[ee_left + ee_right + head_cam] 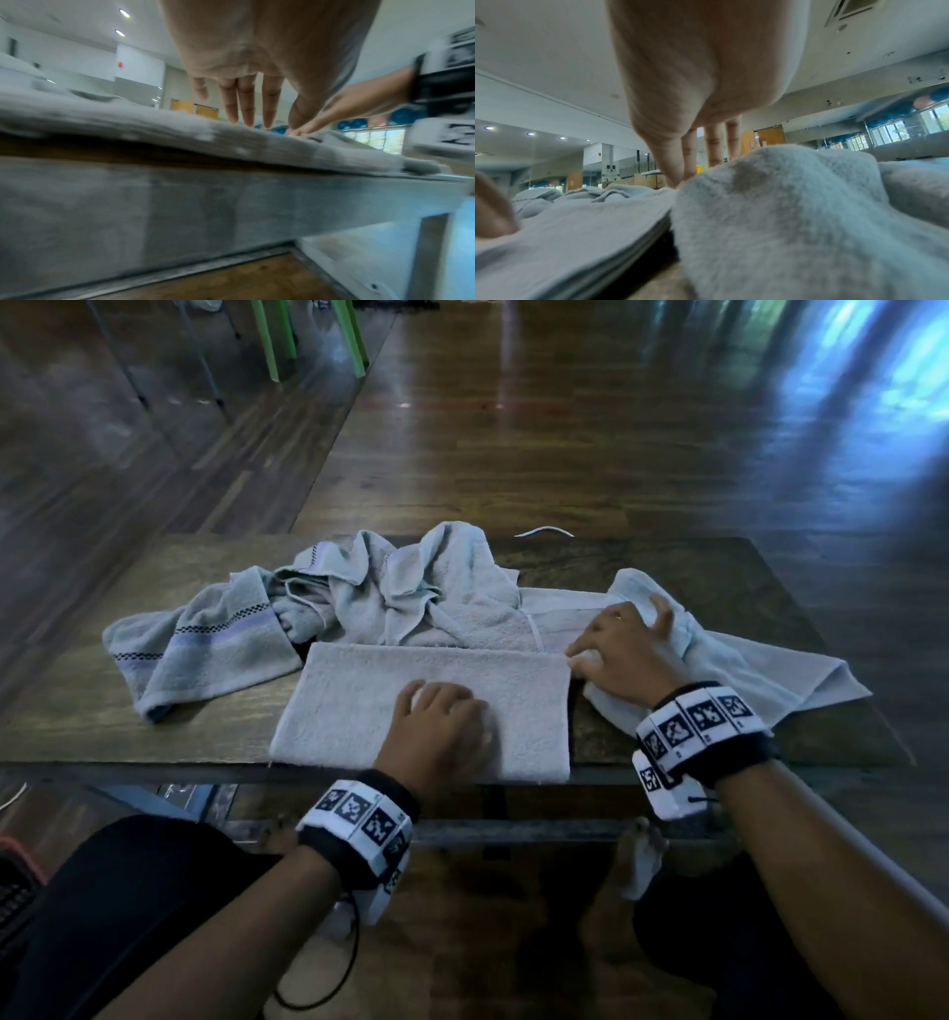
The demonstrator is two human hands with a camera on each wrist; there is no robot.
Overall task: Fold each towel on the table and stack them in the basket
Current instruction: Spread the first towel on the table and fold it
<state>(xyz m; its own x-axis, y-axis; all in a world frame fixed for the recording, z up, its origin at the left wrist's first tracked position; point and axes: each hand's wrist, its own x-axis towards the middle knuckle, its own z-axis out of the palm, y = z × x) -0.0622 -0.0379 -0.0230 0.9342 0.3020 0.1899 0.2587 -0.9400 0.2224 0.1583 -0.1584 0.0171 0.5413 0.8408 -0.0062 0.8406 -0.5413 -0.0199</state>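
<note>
On a dark wooden table (pixel 667 567) at mid-frame, the left hand (pixel 441 726) rests flat with straight fingers on a folded towel (pixel 359 701) at the near edge, the right hand (pixel 621 649) presses open-fingered on a pale towel (pixel 744 670) just right, rumpled towels (pixel 400 588) behind.

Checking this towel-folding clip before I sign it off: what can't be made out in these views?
- Basket: not plainly in any view; a dark meshed thing with a red rim is cut off by the head view's left edge.
- Number of towels: the crumpled towel pile overlaps itself.
- Right hand: fingertips in the right wrist view are hidden behind a light blue towel.
- Left hand on the folded towel: left wrist view is blurred.
</note>
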